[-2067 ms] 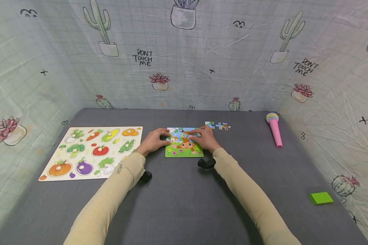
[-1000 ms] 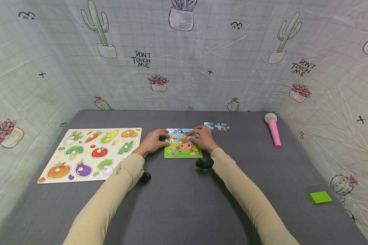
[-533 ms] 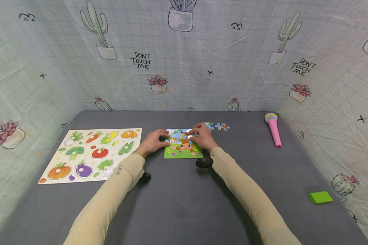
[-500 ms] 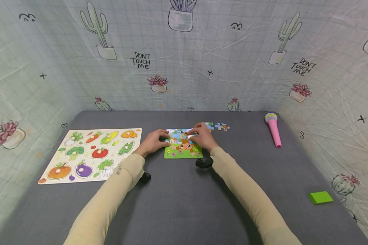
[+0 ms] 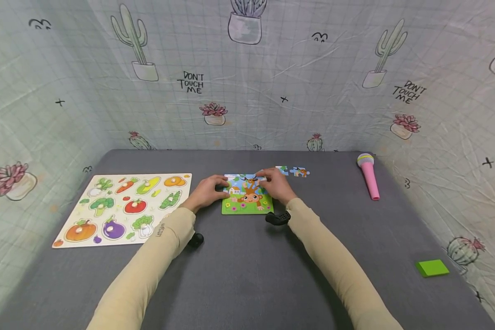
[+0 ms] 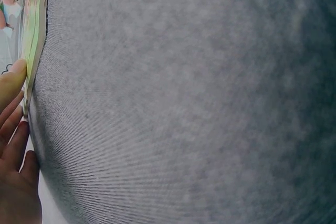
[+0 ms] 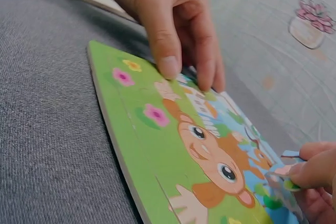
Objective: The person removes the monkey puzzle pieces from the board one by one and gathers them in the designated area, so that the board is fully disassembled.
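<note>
A jigsaw puzzle (image 5: 243, 201) with a monkey picture lies on a thin green-edged board in mid-table. My left hand (image 5: 208, 190) holds its left side, thumb at the edge and fingers toward the far corner. In the right wrist view that left thumb (image 7: 169, 66) rests at the puzzle's edge. My right hand (image 5: 277, 184) is over the upper right of the puzzle, thumb and finger pinching a small blue and green puzzle piece (image 7: 291, 184) tilted against the board. Fingers partly hide that piece. Loose puzzle pieces (image 5: 299, 172) lie just beyond the right hand.
To the left lies a large vegetable peg board (image 5: 121, 207), partly under the left sleeve. A pink toy microphone (image 5: 369, 178) lies at the back right, and a green block (image 5: 432, 268) near the right edge. Printed cloth walls (image 5: 247, 91) enclose the table.
My right hand has shifted slightly right across the puzzle's upper part, uncovering more of the picture beside its fingertips. The left hand keeps its hold on the left edge.
</note>
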{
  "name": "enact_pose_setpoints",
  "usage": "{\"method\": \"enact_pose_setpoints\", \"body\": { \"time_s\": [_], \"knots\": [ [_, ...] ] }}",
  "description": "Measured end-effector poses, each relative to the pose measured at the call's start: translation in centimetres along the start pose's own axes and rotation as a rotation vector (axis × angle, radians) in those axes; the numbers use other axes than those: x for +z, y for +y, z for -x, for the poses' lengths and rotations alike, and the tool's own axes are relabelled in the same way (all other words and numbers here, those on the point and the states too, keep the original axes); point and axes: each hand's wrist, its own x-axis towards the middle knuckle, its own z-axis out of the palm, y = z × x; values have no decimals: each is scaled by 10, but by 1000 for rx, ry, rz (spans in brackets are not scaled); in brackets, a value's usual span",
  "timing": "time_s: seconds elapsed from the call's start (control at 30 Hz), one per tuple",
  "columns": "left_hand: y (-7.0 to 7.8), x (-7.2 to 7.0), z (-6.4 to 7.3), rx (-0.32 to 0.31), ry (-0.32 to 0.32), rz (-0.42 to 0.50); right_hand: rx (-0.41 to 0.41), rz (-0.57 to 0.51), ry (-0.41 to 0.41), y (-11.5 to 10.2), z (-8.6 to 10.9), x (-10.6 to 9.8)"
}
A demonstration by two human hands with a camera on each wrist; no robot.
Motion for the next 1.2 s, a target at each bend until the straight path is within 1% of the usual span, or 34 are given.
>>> {"method": "enact_pose_setpoints", "body": {
  "time_s": [0.13,0.27,0.33,0.53,0.67,0.9,1.07,1.2],
  "knots": [
    [-2,1,-1,-4,-5,0,80,-85,13,5,3,-5],
    [-3,0,-1,-4,-11,0,119,-128,57,8,6,-11],
    [-3,0,-1,2,-12,0,125,-145,77,9,8,-15],
    [-4,0,-2,-1,-12,11,129,-202,96,17,10,-27],
    [-4,0,-2,0,-9,11,138,-226,131,23,12,-34],
    [-4,1,0,16,0,18,177,-218,206,35,14,-46],
    [-6,2,-1,7,-5,26,197,-254,260,46,15,-64],
    [-6,2,0,7,0,29,195,-242,309,58,18,-83]
  ]
}}
